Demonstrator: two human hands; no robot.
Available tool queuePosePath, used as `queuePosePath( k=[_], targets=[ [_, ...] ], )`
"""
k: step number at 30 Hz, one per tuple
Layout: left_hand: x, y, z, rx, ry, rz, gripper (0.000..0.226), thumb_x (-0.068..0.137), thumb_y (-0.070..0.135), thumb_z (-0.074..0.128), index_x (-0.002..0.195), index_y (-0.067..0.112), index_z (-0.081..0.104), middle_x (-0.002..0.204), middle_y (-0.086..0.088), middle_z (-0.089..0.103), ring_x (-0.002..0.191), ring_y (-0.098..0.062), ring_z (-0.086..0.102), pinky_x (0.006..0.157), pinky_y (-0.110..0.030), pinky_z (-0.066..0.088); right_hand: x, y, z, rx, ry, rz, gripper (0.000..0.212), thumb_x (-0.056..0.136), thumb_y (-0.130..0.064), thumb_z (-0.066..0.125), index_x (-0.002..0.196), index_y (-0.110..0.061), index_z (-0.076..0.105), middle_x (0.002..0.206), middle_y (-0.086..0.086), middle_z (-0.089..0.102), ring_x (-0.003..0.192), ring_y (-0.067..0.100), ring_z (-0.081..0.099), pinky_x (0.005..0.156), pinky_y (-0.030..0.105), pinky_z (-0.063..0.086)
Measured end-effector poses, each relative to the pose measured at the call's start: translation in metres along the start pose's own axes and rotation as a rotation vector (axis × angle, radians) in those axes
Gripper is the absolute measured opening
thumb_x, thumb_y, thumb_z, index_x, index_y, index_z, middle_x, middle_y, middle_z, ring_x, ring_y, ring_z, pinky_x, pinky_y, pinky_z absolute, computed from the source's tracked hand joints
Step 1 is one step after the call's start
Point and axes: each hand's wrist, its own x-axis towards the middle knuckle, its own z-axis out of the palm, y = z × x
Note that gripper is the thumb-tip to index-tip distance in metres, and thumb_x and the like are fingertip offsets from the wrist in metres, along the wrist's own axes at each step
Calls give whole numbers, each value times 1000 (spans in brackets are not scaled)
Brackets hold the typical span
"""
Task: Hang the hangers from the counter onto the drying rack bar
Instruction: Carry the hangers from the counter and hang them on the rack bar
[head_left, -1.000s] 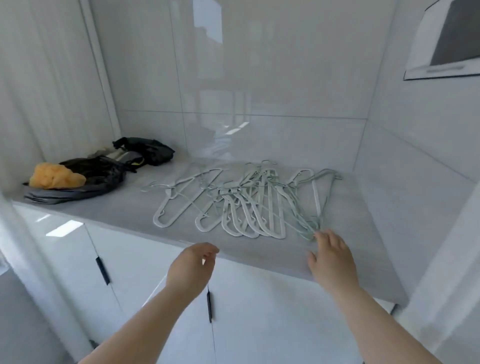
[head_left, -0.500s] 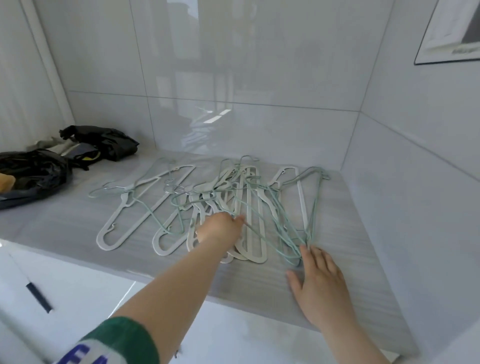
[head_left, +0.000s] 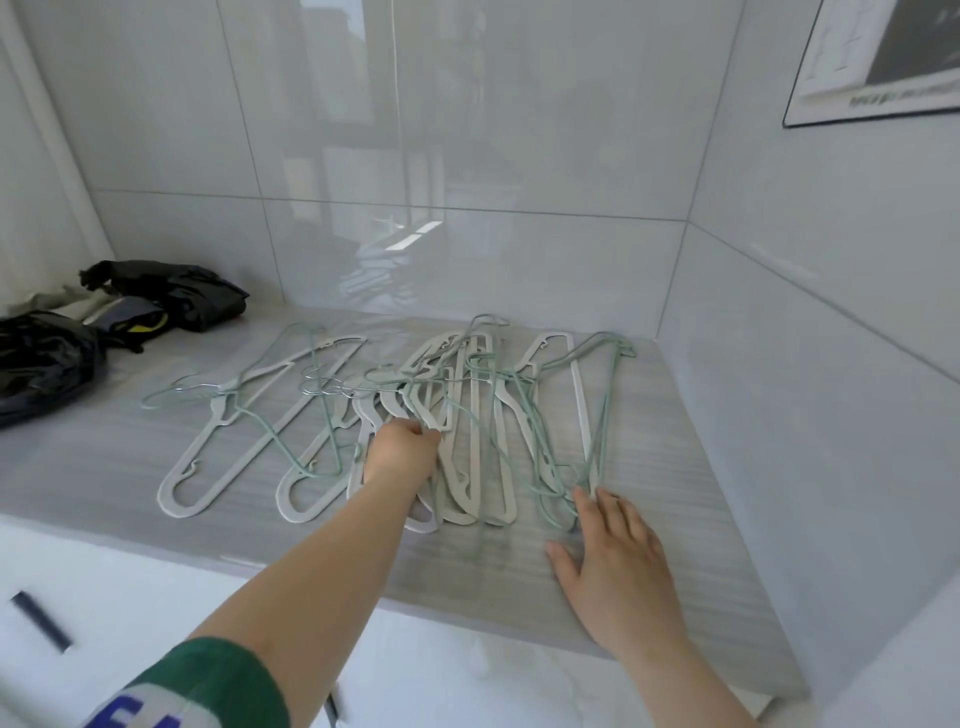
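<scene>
Where green wire (head_left: 556, 488) tangles, the left hand (head_left: 402, 451) grips flat white hangers (head_left: 462, 483).

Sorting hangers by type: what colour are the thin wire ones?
Pale mint green wire hangers, tangled among white plastic hangers; head view shows it best.

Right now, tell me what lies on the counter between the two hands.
The head view shows overlapping white hangers and thin green hangers lying between the left hand and the right hand, on the counter.
</scene>
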Motion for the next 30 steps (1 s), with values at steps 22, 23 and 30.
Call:
queuePosePath(
  k=[22, 23, 30],
  targets=[
    [-93, -1, -112, -351, -125, 151, 21, 94, 9, 43, 83, 22, 57, 46, 9, 65, 31, -4, 54, 36, -12, 43, -7, -8, -5, -118, 84, -11, 59, 90, -51, 37, 140, -19, 27, 147, 1, 31, 136, 18, 25, 109, 31, 22],
    [-102, -2, -120, -298, -95, 168, 20, 93, 9, 44, 84, 21, 57, 46, 11, 64, 31, -3, 52, 35, -11, 41, -9, -10, -7, -107, 100, -16, 60, 88, -46, 45, 137, -14, 33, 143, 6, 39, 132, 22, 33, 106, 34, 28],
    [-175, -12, -179, 99, 184, 254, 15, 91, 17, 48, 88, 28, 58, 39, 16, 55, 27, -3, 37, 36, -9, 32, -26, -15, -24, -28, 231, -270, 46, 68, -29, 51, 87, 10, 67, 79, 26, 69, 69, 43, 67, 56, 49, 54]
  ],
)
